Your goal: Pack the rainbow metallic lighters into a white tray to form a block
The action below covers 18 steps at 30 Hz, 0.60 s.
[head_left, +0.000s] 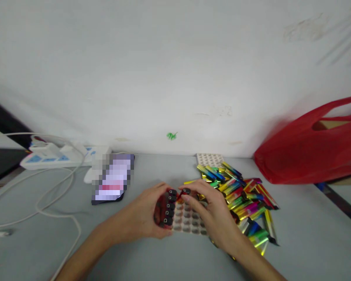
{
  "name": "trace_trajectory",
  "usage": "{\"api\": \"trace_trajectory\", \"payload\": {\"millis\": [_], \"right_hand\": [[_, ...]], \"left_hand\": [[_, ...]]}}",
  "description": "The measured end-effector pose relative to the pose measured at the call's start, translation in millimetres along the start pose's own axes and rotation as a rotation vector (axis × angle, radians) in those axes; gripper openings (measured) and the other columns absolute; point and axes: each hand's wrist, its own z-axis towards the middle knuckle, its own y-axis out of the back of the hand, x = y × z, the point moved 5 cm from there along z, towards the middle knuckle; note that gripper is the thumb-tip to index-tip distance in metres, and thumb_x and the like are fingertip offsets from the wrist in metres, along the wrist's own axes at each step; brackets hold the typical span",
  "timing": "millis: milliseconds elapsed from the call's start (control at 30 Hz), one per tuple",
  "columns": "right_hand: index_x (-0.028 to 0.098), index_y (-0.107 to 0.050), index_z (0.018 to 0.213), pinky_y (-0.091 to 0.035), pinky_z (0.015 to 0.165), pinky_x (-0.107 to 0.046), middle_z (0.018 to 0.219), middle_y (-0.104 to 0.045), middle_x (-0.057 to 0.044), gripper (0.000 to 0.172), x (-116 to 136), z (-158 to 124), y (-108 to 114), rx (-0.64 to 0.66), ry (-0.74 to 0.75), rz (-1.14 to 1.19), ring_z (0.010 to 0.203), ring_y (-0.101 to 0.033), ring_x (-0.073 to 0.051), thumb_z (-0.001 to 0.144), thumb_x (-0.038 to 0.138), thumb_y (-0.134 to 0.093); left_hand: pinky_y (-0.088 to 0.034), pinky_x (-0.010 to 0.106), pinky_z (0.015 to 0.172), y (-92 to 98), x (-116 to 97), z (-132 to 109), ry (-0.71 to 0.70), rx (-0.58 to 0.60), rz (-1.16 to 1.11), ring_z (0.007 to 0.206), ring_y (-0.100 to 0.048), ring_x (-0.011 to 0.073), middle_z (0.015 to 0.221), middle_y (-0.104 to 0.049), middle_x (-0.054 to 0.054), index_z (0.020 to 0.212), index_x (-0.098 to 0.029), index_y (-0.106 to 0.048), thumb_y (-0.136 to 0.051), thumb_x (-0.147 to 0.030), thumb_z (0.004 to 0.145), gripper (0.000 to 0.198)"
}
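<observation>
My left hand (146,210) is curled round the left end of a pale tray with rows of round hollows (190,222). Within its grasp stand several dark red tubes with black ends (169,205), lined up in one row; whether they sit in the hollows or only in the hand, I cannot tell. Over the tray's upper edge, my right hand (209,205) pinches a single black-ended tube (185,191) between thumb and fingers, close to that row. Beside and partly behind the right hand lies a heap of shiny multicoloured tubes (245,199).
A second hollowed tray (210,159) lies by the wall behind the heap. At right stands a red bag (307,148). To the left are a phone with a blurred screen (112,179), a white power strip (102,152) and a looping white cable (55,214).
</observation>
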Motion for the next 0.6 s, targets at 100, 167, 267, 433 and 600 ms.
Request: {"api": "trace_trajectory", "payload": {"millis": [100, 167, 267, 433, 600], "right_hand": [[0.031, -0.084, 0.122, -0.054, 0.097, -0.04, 0.114, -0.079, -0.006, 0.018, 1, -1, 0, 0.023, 0.03, -0.088, 0.109, -0.072, -0.027, 0.11, 0.029, -0.07], [0.032, -0.083, 0.126, -0.054, 0.099, -0.041, 0.116, -0.078, -0.007, 0.021, 1, -4, -2, 0.057, 0.061, -0.152, 0.111, -0.071, -0.027, 0.111, 0.029, -0.068], [0.033, -0.078, 0.135, -0.054, 0.105, -0.043, 0.123, -0.077, -0.007, 0.028, -3, -8, -7, 0.075, 0.093, -0.208, 0.117, -0.07, -0.028, 0.111, 0.027, -0.066], [0.031, -0.068, 0.143, -0.054, 0.107, -0.046, 0.13, -0.077, -0.008, 0.035, -4, -11, -6, 0.027, 0.053, -0.215, 0.121, -0.07, -0.029, 0.109, 0.029, -0.068], [0.027, -0.064, 0.143, -0.051, 0.106, -0.048, 0.128, -0.074, -0.01, 0.039, 3, -10, 2, 0.012, 0.052, -0.249, 0.121, -0.068, -0.031, 0.104, 0.023, -0.066]], "left_hand": [[-0.058, 0.035, 0.086, 0.3, -2, 1, -0.009, 0.005, 0.022, 0.099, -0.069, 0.0276, 0.112, -0.069, 0.004, 0.112, -0.022, -0.067, -0.096, -0.031, 0.067, 0.054], [-0.058, 0.037, 0.09, 0.2, -2, 1, -0.025, 0.004, 0.039, 0.106, -0.068, 0.0304, 0.114, -0.07, 0.004, 0.113, -0.024, -0.068, -0.096, -0.033, 0.067, 0.055], [-0.058, 0.038, 0.095, 0.5, -1, 1, -0.052, -0.012, 0.043, 0.113, -0.066, 0.0328, 0.118, -0.07, 0.005, 0.116, -0.025, -0.069, -0.097, -0.034, 0.066, 0.058], [-0.057, 0.037, 0.092, 1.9, -1, 1, -0.054, -0.015, 0.074, 0.103, -0.067, 0.0293, 0.113, -0.067, 0.005, 0.109, -0.023, -0.068, -0.097, -0.033, 0.066, 0.053], [-0.055, 0.033, 0.081, 3.3, -1, 1, -0.007, 0.017, 0.082, 0.093, -0.066, 0.0254, 0.107, -0.064, 0.003, 0.101, -0.023, -0.066, -0.096, -0.033, 0.067, 0.046]]}}
